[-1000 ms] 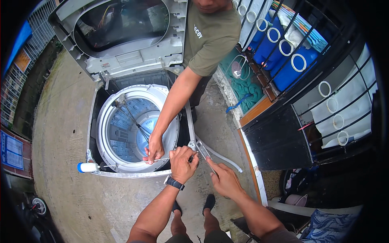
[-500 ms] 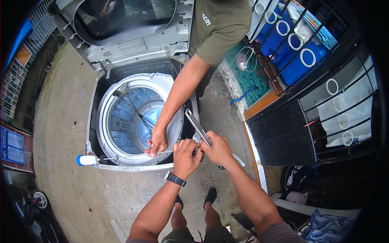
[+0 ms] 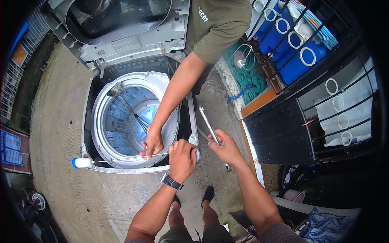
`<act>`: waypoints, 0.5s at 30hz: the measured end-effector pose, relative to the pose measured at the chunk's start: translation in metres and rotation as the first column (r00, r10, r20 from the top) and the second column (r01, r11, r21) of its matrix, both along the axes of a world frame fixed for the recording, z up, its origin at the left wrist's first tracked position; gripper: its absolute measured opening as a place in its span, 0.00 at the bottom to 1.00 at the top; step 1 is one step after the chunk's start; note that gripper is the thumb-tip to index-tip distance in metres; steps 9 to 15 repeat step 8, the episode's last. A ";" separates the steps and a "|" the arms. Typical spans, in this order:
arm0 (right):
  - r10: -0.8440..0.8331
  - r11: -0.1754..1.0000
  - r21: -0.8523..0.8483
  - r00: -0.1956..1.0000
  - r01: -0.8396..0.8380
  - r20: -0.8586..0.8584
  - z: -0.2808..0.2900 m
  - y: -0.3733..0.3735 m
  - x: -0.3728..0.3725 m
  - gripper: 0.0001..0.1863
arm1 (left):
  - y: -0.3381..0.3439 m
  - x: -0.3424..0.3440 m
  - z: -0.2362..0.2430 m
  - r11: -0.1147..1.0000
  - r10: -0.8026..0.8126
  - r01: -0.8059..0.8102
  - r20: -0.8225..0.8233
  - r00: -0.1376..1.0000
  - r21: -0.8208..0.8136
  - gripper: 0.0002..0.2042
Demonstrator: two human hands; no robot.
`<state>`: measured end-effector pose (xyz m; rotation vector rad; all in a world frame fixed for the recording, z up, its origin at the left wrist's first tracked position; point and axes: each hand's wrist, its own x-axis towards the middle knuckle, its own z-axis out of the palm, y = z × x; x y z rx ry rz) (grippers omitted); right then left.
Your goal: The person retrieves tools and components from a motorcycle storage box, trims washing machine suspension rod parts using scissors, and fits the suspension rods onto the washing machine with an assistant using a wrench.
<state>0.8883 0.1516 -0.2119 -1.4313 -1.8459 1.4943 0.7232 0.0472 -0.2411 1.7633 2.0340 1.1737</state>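
Note:
A thin metal rod (image 3: 133,156) lies across the front rim of an open washing machine (image 3: 125,169), with a white, blue-capped cylinder (image 3: 83,163) at its left end. Its right end runs into my left hand (image 3: 182,159), which is closed beside the machine's silver corner bracket (image 3: 194,140); the fingertips are partly hidden. Another person's hand (image 3: 153,142) pinches the rod's middle. My right hand (image 3: 225,146) grips a long silver hand tool (image 3: 208,122) apart from the machine, to its right. The tool slants, top end away from me; its exact kind is unclear.
Inside the round tub (image 3: 142,87) several thin rods (image 3: 130,108) lean together. The raised lid (image 3: 125,50) stands behind it. A person in an olive shirt (image 3: 223,32) reaches in from the far side. Blue drums (image 3: 302,60) and a black barred gate (image 3: 279,139) are on the right.
My right hand has moved right, away from my left hand, carrying the silver tool, which has turned more upright. The corner bracket shows more plainly. My left hand keeps its hold.

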 end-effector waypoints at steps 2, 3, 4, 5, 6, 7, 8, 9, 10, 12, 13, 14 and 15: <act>-0.014 0.997 -0.074 0.999 0.010 -0.053 -0.011 -0.014 0.003 0.11 | 0.002 -0.002 0.006 1.000 -0.003 0.003 0.013 1.000 -0.031 0.02; -0.022 0.994 -0.107 0.996 0.012 -0.091 -0.021 -0.020 0.005 0.12 | 0.004 -0.003 0.008 0.996 -0.011 0.012 0.017 1.000 -0.086 0.03; -0.032 0.990 -0.139 0.991 0.014 -0.130 -0.027 -0.024 0.006 0.13 | 0.005 -0.003 0.009 0.990 -0.019 0.022 0.023 1.000 -0.140 0.03; -0.023 0.991 -0.132 0.994 0.010 -0.105 -0.027 -0.026 0.003 0.14 | 0.005 -0.006 0.009 0.990 -0.020 0.022 0.019 1.000 -0.142 0.03; -0.025 0.991 -0.133 0.994 0.010 -0.108 -0.027 -0.028 0.001 0.14 | 0.006 -0.008 0.009 0.983 -0.039 0.043 0.027 0.999 -0.177 0.03; -0.035 0.992 -0.126 0.993 0.021 -0.109 -0.028 -0.029 0.000 0.13 | 0.006 -0.010 0.009 0.975 -0.059 0.065 0.037 0.998 -0.211 0.03; -0.045 0.992 -0.118 0.993 0.033 -0.107 -0.029 -0.029 -0.001 0.13 | 0.006 -0.010 0.010 0.967 -0.073 0.084 0.053 0.996 -0.240 0.03; -0.045 0.992 -0.118 0.993 0.033 -0.107 -0.029 -0.029 -0.001 0.13 | 0.006 -0.010 0.010 0.967 -0.073 0.084 0.053 0.996 -0.240 0.03; -0.045 0.992 -0.118 0.993 0.033 -0.107 -0.029 -0.029 -0.001 0.13 | 0.006 -0.010 0.010 0.967 -0.073 0.084 0.053 0.996 -0.240 0.03; -0.045 0.992 -0.118 0.993 0.033 -0.107 -0.029 -0.029 -0.001 0.13 | 0.006 -0.010 0.010 0.967 -0.073 0.084 0.053 0.996 -0.240 0.03; -0.045 0.992 -0.118 0.993 0.033 -0.107 -0.029 -0.029 -0.001 0.13 | 0.006 -0.010 0.010 0.967 -0.073 0.084 0.053 0.996 -0.240 0.03; -0.045 0.992 -0.118 0.993 0.033 -0.107 -0.029 -0.029 -0.001 0.13 | 0.006 -0.010 0.010 0.967 -0.073 0.084 0.053 0.996 -0.240 0.03; -0.045 0.992 -0.118 0.993 0.033 -0.107 -0.029 -0.029 -0.001 0.13 | 0.006 -0.010 0.010 0.967 -0.073 0.084 0.053 0.996 -0.240 0.03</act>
